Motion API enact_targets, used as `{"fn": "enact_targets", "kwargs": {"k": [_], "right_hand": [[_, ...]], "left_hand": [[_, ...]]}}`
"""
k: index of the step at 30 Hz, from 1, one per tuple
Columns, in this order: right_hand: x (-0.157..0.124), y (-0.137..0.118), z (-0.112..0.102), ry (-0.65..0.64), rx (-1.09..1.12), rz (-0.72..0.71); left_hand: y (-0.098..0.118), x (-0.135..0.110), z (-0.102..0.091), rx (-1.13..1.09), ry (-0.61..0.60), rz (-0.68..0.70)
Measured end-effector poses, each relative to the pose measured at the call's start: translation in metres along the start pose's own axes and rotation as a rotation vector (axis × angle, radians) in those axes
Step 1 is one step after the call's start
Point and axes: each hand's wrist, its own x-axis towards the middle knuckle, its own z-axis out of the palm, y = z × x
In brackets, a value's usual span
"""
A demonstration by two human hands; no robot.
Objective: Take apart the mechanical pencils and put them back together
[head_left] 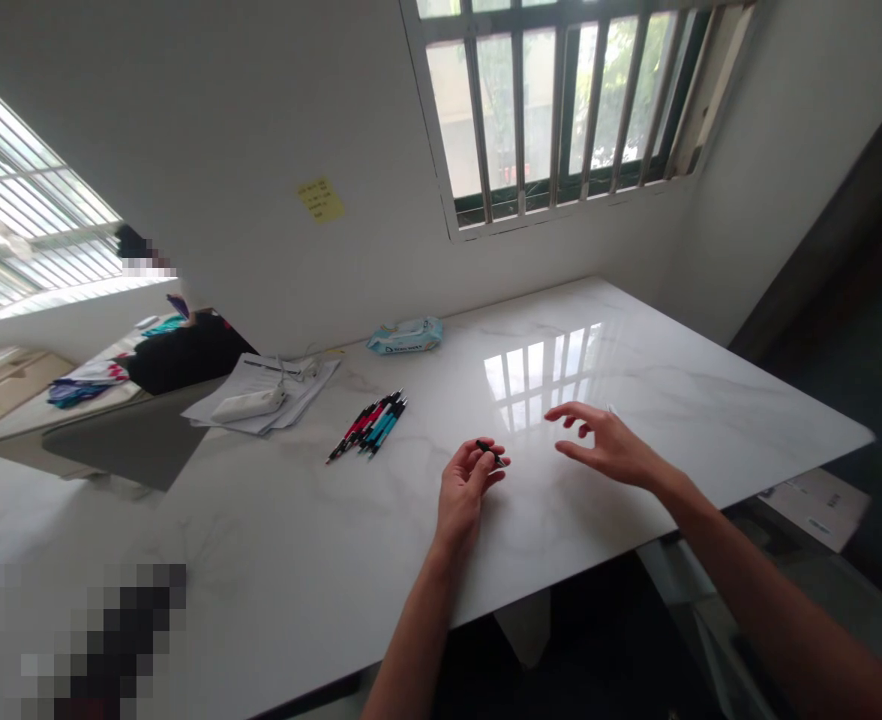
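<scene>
My left hand (468, 483) rests near the middle of the white marble table (298, 540), its fingers curled round a small black pen part (488, 450). My right hand (604, 443) hovers just to the right of it, fingers spread and holding nothing. A bundle of several pens (370, 423) in red, black and teal lies on the table to the left of and beyond my left hand.
A stack of papers with a white device (259, 398) lies at the back left, next to a grey mat (130, 440). A pack of wipes (406, 336) sits by the wall. A cardboard box (816, 503) lies on the floor at right.
</scene>
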Motion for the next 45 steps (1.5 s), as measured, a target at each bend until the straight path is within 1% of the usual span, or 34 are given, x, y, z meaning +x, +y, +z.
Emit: {"fn": "enact_targets", "kwargs": {"k": [3,5,7,10,14,17,19,21,23,26,28,30,33,37,40,42,45], "right_hand": [[-0.007,0.034,-0.047,-0.059,-0.06,-0.032],[-0.011,0.054,-0.071,-0.094,-0.109,0.009],[-0.015,0.07,-0.085,-0.153,-0.142,0.066],[-0.02,0.085,-0.09,-0.217,-0.144,0.107],[-0.025,0.095,-0.087,-0.191,-0.144,0.108],[-0.026,0.097,-0.088,-0.174,-0.143,0.137],[-0.025,0.093,-0.086,-0.104,-0.152,0.112],[-0.024,0.079,-0.078,0.016,-0.16,0.04],[-0.022,0.058,-0.061,0.108,-0.137,-0.055],[-0.019,0.019,-0.024,0.096,-0.026,-0.21],[-0.017,-0.001,0.0,0.091,0.035,-0.271],[-0.015,-0.012,0.018,0.096,0.066,-0.286],[-0.014,-0.014,0.031,0.121,0.091,-0.283],[-0.014,-0.012,0.037,0.09,0.063,-0.29],[-0.016,-0.013,0.035,0.07,0.013,-0.295],[-0.017,-0.009,0.028,0.139,-0.012,-0.274],[-0.021,0.013,0.008,0.336,-0.109,-0.174]], "left_hand": [[0.004,-0.002,0.003,-0.012,-0.001,-0.045],[0.005,-0.003,0.004,0.009,-0.025,-0.064],[0.004,-0.003,0.005,0.034,-0.048,-0.068],[0.002,-0.002,0.003,0.053,-0.042,-0.051],[0.0,-0.001,-0.003,0.057,0.001,-0.048],[0.003,0.001,-0.005,0.074,0.004,-0.043],[0.008,0.005,-0.003,0.105,-0.023,-0.036],[0.014,0.011,0.002,0.144,-0.068,-0.034],[0.019,0.018,0.011,0.185,-0.119,-0.038],[0.023,0.03,0.024,0.229,-0.205,-0.045],[0.023,0.035,0.03,0.233,-0.263,-0.056],[0.02,0.037,0.032,0.217,-0.286,-0.066],[0.011,0.037,0.029,0.186,-0.289,-0.069],[0.001,0.036,0.023,0.139,-0.321,-0.105],[-0.001,0.037,0.021,0.127,-0.323,-0.117],[0.0,0.038,0.02,0.149,-0.305,-0.099],[0.004,0.039,0.016,0.182,-0.257,-0.066]]}}
